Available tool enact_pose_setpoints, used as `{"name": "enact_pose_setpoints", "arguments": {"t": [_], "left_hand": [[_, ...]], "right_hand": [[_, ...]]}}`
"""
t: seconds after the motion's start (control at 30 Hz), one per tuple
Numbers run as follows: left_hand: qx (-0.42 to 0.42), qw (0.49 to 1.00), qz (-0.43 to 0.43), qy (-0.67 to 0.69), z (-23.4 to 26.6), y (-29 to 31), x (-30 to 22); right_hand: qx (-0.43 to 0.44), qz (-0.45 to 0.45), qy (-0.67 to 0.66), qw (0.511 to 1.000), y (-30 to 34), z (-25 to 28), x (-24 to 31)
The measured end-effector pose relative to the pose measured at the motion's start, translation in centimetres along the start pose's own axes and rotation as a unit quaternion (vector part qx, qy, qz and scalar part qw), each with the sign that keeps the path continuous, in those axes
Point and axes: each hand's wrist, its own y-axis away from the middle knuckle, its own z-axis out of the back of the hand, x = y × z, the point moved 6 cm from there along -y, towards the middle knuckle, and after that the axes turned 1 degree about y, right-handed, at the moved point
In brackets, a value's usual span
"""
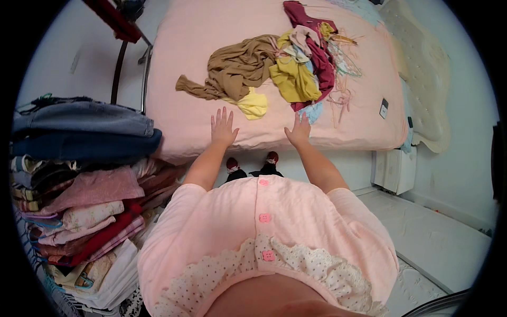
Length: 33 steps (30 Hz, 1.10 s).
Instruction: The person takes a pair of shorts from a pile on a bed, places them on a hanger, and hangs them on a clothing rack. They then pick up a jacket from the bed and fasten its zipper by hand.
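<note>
Both my hands are over the near edge of a bed with a pink sheet (179, 121), palms down. My left hand (224, 129) has its fingers spread and holds nothing, just short of a pale yellow cloth (255, 105). Fingers apart, my right hand (299, 131) is empty too, its tips by a light blue cloth (312, 112). Beyond them lies a loose heap: a crumpled brown garment (240, 63), a mustard garment (296, 82) and a maroon garment (323, 66). Pink straps (342, 99) trail off to its right.
Clothes on hangers (84, 127) crowd the left side, jeans and pink garments among them. A small dark-and-white object (384, 108) lies on the bed at right. A cream headboard (425, 79) and a white cabinet (393, 171) stand at right.
</note>
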Motion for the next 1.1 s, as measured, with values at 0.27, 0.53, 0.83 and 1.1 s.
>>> {"name": "enact_pose_setpoints", "arguments": {"t": [0.27,0.53,0.83,1.1], "left_hand": [[-0.024,0.999,0.008,-0.025,-0.5,-3.2,-5.8],[0.000,0.988,0.152,0.003,-2.1,-6.5,-13.8],[0.021,0.997,0.080,0.005,-4.3,-9.1,-21.8],[0.107,0.990,0.096,0.001,-5.7,-11.2,-20.2]], "right_hand": [[-0.037,-0.007,-0.035,0.999,-3.3,1.6,-5.5],[0.048,-0.067,-0.027,0.996,-7.3,2.3,-18.2],[0.063,-0.058,-0.041,0.995,-8.6,1.8,-23.5],[0.087,-0.076,-0.048,0.992,-8.7,0.1,-23.2]]}}
